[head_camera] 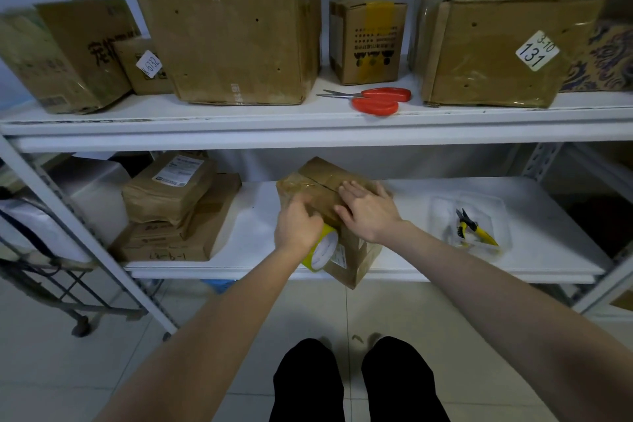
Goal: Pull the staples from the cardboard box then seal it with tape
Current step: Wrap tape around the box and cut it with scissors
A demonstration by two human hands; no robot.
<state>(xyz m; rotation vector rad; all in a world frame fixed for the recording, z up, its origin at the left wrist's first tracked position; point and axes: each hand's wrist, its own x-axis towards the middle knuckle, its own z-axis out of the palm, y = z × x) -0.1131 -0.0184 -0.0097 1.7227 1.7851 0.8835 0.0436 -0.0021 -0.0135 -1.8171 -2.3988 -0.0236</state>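
Since the lower shelf (428, 250) carries everything that matters, I begin there: the cardboard box (323, 171) sits at its front edge, centre of view, with one bottom corner overhanging the lip and pointing at me, 6 o'clock. Its long axis appears to run from 5 toward 11 o'clock, though the hands cover too much to be sure. Judgement: light, stiff at the edges, softer in the panels, and the glossy film on top looks slippery. It is best held by pressing down on the lid. I have my right hand (368, 212) flat on the top, fingers straight. I have my left hand (298, 224) curled round the tape roll (323, 247), against the box's 7 o'clock face. The pliers (474, 231) lie in a clear tray (442, 205) at the box's 3 o'clock, well apart.
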